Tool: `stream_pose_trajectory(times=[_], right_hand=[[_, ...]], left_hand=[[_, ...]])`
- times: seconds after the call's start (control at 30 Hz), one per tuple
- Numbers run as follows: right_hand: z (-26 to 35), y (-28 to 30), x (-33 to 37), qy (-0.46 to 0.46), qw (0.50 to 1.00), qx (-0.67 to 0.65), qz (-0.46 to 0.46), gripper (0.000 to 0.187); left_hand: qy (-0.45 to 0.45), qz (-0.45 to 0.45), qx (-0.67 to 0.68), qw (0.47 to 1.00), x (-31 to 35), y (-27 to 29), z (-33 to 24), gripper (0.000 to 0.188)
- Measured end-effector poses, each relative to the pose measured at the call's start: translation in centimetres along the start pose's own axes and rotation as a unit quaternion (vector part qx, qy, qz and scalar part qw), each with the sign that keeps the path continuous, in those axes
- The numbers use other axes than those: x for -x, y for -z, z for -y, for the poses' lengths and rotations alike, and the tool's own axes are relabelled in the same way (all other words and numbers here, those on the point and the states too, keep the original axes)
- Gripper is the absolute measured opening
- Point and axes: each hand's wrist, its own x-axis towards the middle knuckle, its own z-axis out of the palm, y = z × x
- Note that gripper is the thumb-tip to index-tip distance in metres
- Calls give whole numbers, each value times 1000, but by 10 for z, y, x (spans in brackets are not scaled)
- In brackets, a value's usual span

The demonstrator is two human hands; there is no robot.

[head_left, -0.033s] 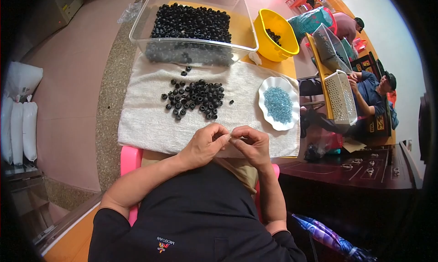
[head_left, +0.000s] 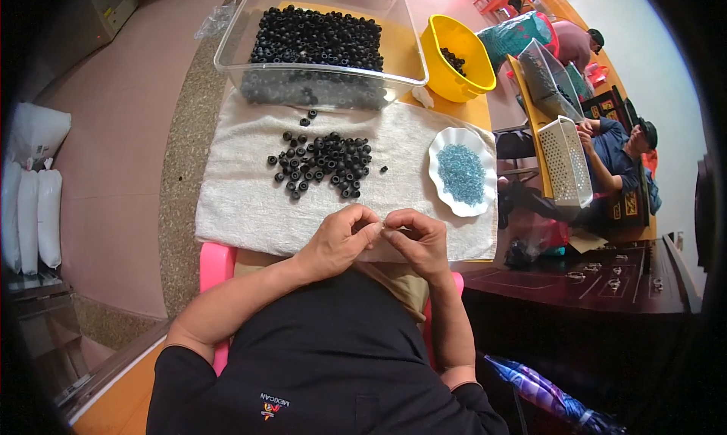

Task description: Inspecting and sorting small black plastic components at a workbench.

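My left hand [head_left: 341, 240] and my right hand [head_left: 418, 242] meet fingertip to fingertip above the near edge of a white towel [head_left: 246, 215]. Both pinch thumb against forefinger; whatever sits between the tips is too small to make out. Just beyond them lies a loose heap of round black pieces with holes, like large beads [head_left: 333, 159]. One small dark bit [head_left: 384, 169] rests apart, to the right of the heap. Farther right on the towel, a white scalloped dish [head_left: 438, 191] holds many tiny clear blue pieces [head_left: 462, 174].
A clear plastic bin [head_left: 413, 75] full of similar black pieces stands at the far edge. Beside it is a yellow basin [head_left: 473, 87] with some more. To the right, another person [head_left: 617, 155] sits by a white perforated basket [head_left: 564, 162]. A folded umbrella [head_left: 541, 389] lies lower right.
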Motion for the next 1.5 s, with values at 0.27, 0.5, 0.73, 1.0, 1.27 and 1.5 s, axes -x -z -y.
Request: stream_pose_trajectory(times=[0.27,0.5,0.73,1.0,1.27,1.5], right_hand=[[1,42,-10,213,885,353,-215,11],[-6,67,-15,203,831,457,-242,16],[8,3,3,134,989,55,27,24],[-4,-5,1,125,992,-8,12,16],[-5,0,2,84,996,-13,10,9],[0,10,0,95,993,35,66,7]], left_hand=[[22,10,66,998,-2,2,1,19],[27,28,95,995,-5,2,1,19],[60,54,201,976,-5,3,5,19],[92,79,274,954,-5,3,2,22],[100,82,312,941,-4,7,-4,13],[138,71,307,939,-4,7,-4,14]])
